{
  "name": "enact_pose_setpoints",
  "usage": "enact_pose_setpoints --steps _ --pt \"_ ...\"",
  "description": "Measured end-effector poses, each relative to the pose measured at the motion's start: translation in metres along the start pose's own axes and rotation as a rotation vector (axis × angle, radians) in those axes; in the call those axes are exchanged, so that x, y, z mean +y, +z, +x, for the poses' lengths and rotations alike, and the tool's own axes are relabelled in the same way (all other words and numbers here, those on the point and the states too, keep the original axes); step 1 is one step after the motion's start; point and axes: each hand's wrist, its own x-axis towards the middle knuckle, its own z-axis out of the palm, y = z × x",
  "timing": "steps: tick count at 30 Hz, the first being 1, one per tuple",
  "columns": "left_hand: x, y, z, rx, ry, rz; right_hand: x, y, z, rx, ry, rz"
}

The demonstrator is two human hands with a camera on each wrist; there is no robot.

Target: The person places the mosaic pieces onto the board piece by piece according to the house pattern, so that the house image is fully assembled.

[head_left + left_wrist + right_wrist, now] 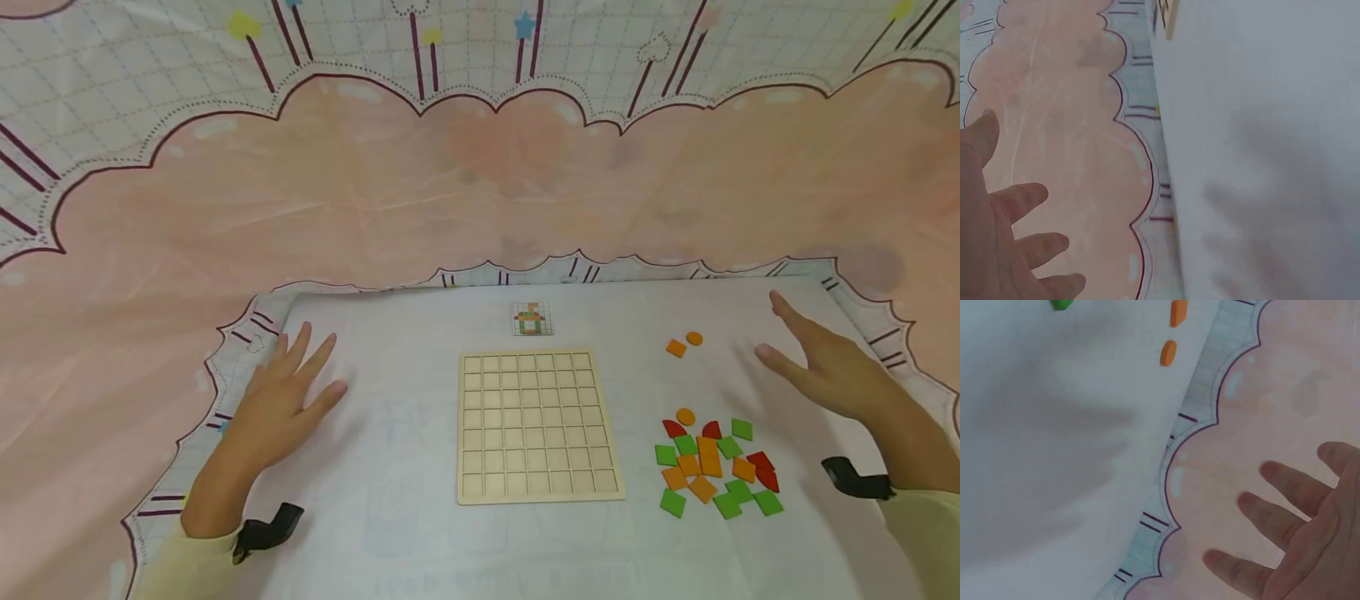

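My left hand (277,412) hovers over the left side of the white table, fingers spread and holding nothing. On the right, my right hand (840,367) is held up with its fingers extended, also with nothing in it. Between them lies a square wooden grid board (536,427) with bare cells. Nearest to the right hand are an orange square tile (676,348) and an orange round tile (694,338). Below these, a loose group of green tiles (738,491), orange tiles (708,457) and red quarter-round tiles (767,479) lies beside the board.
A small picture card (532,318) showing a coloured figure on a grid lies behind the board. The white table (375,533) is bordered by a pink and white patterned cloth (420,200), which rises behind it. Black straps (268,531) sit at both wrists.
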Motion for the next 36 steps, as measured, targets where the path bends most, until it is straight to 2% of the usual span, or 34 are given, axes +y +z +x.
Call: enact_pose_setpoints --steps 5,8,12,16,22,25,30,32,36 --pt "0.012 0.021 0.01 0.014 0.044 -0.226 0.0 0.0 0.017 -0.07 0.001 0.064" --pt "0.022 0.036 0.016 0.027 0.058 -0.301 0.0 0.003 0.027 -0.089 0.006 0.092" --pt "0.038 0.056 0.023 0.018 0.055 -0.39 -0.004 0.005 0.04 -0.116 0.032 0.117" --pt "0.053 0.072 0.031 -0.007 0.047 -0.524 -0.008 0.008 0.051 -0.147 0.054 0.133" --pt "0.069 0.094 0.041 -0.055 0.004 -0.709 -0.005 0.017 0.068 -0.185 0.061 0.151" --pt "0.073 0.103 0.045 -0.069 -0.006 -0.716 -0.001 0.023 0.075 -0.216 0.081 0.199" --pt "0.07 0.113 0.048 -0.112 -0.029 -0.661 0.004 0.031 0.082 -0.261 0.116 0.3" --pt "0.068 0.115 0.048 -0.124 0.0 -0.638 0.005 0.032 0.083 -0.274 0.133 0.329" --pt "0.064 0.119 0.048 -0.141 0.107 -0.521 0.006 0.035 0.087 -0.293 0.161 0.361"
